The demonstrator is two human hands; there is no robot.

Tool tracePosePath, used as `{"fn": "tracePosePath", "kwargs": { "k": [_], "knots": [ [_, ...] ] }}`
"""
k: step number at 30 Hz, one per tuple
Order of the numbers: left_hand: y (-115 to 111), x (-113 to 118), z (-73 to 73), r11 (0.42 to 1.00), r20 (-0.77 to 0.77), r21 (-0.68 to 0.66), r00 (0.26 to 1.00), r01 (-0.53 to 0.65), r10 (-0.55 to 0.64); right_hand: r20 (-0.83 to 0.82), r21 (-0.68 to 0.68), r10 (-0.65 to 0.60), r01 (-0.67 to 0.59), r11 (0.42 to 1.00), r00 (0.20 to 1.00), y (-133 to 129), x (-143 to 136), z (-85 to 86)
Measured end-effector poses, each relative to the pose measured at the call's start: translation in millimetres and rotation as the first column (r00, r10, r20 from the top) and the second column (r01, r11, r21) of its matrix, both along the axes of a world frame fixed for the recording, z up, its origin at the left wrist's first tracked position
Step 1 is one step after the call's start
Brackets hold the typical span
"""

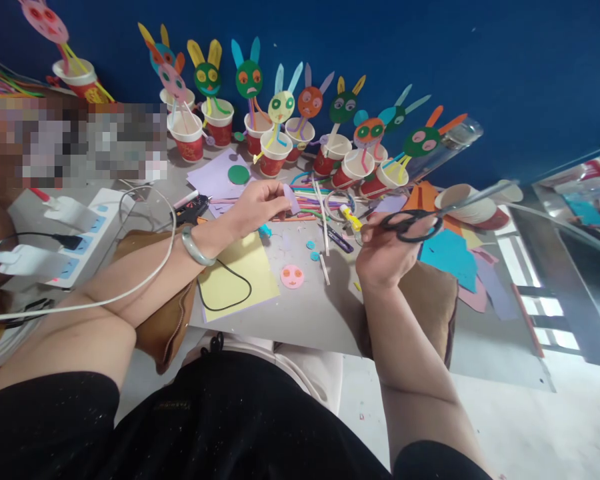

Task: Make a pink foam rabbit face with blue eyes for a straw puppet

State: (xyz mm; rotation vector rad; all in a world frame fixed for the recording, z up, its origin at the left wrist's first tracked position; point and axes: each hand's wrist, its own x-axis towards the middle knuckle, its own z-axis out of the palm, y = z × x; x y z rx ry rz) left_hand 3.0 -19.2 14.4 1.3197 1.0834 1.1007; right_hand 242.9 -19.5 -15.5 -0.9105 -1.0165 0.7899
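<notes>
Between the thumb and fingers of my left hand (263, 205) is a small piece of purple paper (291, 199). My right hand (386, 257) is closed around the black handles of a pair of scissors (414, 225), whose blades point up and to the right, away from the paper. On the table below lies a pink paper face (292, 276) with orange eyes. Two small blue discs (314, 256) are near it, beside white strips and a dark pen (336, 237). A yellow sheet (240, 280) lies under my left forearm, with a black cord across it.
Red paper cups (275, 157) holding paper animal faces on stems line the back by the blue wall. Several pipe cleaners (305, 200) lie mid-table. A power strip (93, 233) with plugs and cables is at left. Blue paper (450, 257) and tipped cups (473, 205) are at right.
</notes>
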Motion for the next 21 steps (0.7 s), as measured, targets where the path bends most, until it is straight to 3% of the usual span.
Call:
{"fn": "tracePosePath", "kwargs": {
  "k": [5, 11, 15, 18, 21],
  "knots": [
    [6.9, -0.7, -11.6, 0.998, -0.138, 0.007, 0.989, 0.062, -0.060, -0.308, -0.243, -0.127, 0.051, 0.969, 0.943, 20.4, 16.3, 5.5],
    [13.9, -4.9, -25.2, 0.989, -0.375, 0.063, 0.922, 0.132, -0.099, -0.441, -0.470, -0.201, -0.034, 0.882, 0.875, 34.6, 24.2, -3.7],
    [15.1, -3.7, -26.4, 0.979, -0.494, 0.084, 0.861, 0.187, -0.123, -0.461, -0.472, -0.159, -0.089, 0.877, 0.873, 41.5, 36.8, -11.1],
    [16.1, -2.5, -27.7, 0.974, -0.559, 0.103, 0.822, 0.199, -0.109, -0.428, -0.436, -0.160, -0.048, 0.899, 0.889, 46.2, 42.1, -15.6],
    [16.4, -4.4, -29.4, 0.955, -0.626, 0.082, 0.761, 0.284, -0.173, -0.165, -0.331, -0.031, -0.026, 0.943, 0.986, 42.6, 35.8, -19.6]
  ]
}}
